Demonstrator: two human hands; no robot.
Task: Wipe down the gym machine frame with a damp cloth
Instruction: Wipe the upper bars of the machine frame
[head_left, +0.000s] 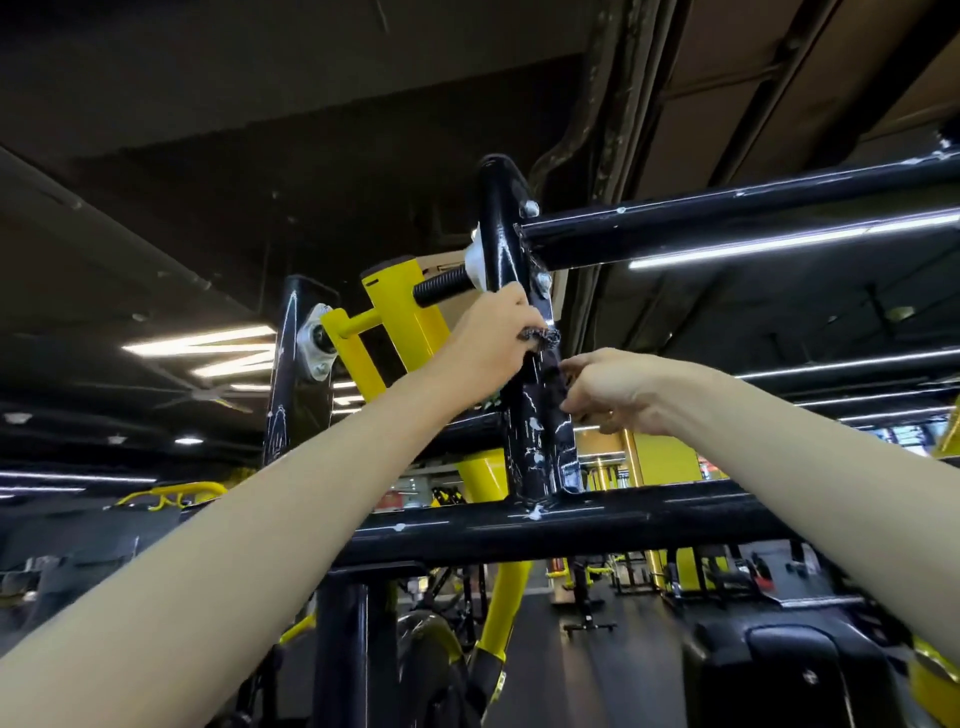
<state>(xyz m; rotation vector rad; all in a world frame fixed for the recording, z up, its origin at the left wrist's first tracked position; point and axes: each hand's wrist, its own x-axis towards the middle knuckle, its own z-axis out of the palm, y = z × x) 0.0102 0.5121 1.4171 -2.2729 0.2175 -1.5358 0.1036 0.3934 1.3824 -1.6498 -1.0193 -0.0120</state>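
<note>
I look up at the black gym machine frame. Its upright post rises between a lower crossbar and an upper crossbar. My left hand is raised against the post and grips a dark cloth, whose frayed end shows by my fingertips. The rest of the cloth seems to wrap the post and is hard to tell from the black paint. My right hand reaches the post from the right, its fingers curled at the cloth's lower end; the pinch itself is partly hidden.
A yellow swing arm with a black threaded rod sits just left of the post. A second black upright stands further left. A black padded seat lies lower right. More yellow machines fill the gym floor behind.
</note>
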